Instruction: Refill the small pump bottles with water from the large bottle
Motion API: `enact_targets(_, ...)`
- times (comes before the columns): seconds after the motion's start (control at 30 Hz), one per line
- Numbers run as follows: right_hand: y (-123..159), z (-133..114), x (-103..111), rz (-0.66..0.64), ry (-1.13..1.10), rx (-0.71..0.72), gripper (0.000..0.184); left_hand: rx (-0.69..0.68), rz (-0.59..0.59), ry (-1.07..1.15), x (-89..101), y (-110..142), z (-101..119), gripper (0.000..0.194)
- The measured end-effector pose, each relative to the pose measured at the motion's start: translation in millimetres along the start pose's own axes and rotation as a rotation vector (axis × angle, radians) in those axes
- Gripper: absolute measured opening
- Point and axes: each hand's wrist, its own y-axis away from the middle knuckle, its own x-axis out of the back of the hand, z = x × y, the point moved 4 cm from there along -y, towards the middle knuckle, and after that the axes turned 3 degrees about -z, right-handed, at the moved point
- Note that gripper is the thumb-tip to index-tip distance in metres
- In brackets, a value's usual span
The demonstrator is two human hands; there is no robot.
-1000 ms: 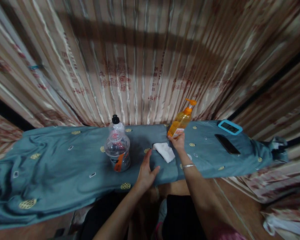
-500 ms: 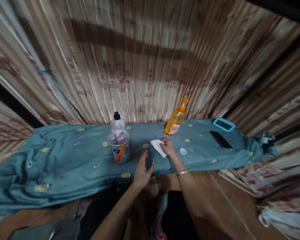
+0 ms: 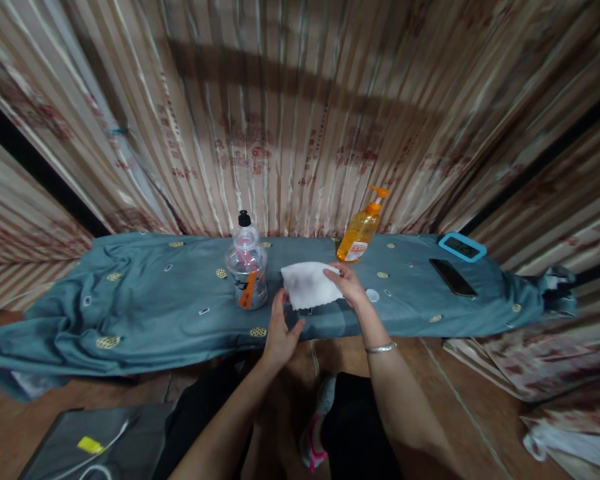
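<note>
1. Cloth (image 3: 310, 287), one, white, spread out above the tabletop, on the near side of the pump bottle and to its left, with greyish smudges on its left part
2. Pump bottle (image 3: 360, 239), one, with an orange pump head, amber liquid and one white label, standing on the covered table
3. Two hands: the right hand (image 3: 349, 283), just to the near side of the pump bottle, grips the right edge of the cloth, its thumb over the top; the left hand (image 3: 281, 333), left of the pump bottle and nearer the person, has its thumb and fingers spread, fingertips at the cloth's left edge, though whether they pinch it I cannot tell
4. Two clear containers, well left of the pump bottle: one jar (image 3: 250, 280) with an orange and black label, and one black-capped bottle (image 3: 245, 232) partly hidden behind it
5. One small white disc (image 3: 373, 295), nearer the person than the pump bottle and slightly right of it
6. One black phone (image 3: 453, 277) and one blue-framed clock (image 3: 463, 247), both well to the right of the pump bottle, the phone nearer the person
7. One silver bracelet (image 3: 381, 348), on the right wrist, nearer the person than the pump bottle
</note>
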Motion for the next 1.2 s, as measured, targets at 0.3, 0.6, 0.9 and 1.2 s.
enact_targets(0.3,14,20,-1,0.132,0.324,0.068,0.045,-0.104,0.045,-0.150,10.9,3,-1,0.076)
enact_targets(0.6,11,21,-8,0.164,0.444,0.151,0.043,-0.469,0.066,-0.583,42.7,32,66,0.060)
enact_targets(0.9,16,24,20,0.314,0.433,0.123,0.045,-0.297,0.520,-0.374,102.8,-11,90,0.120)
enact_targets(1.2,12,-5,-12,0.262,0.278,0.225,0.046,-0.167,0.505,-0.152,101.5,-58,64,0.132)
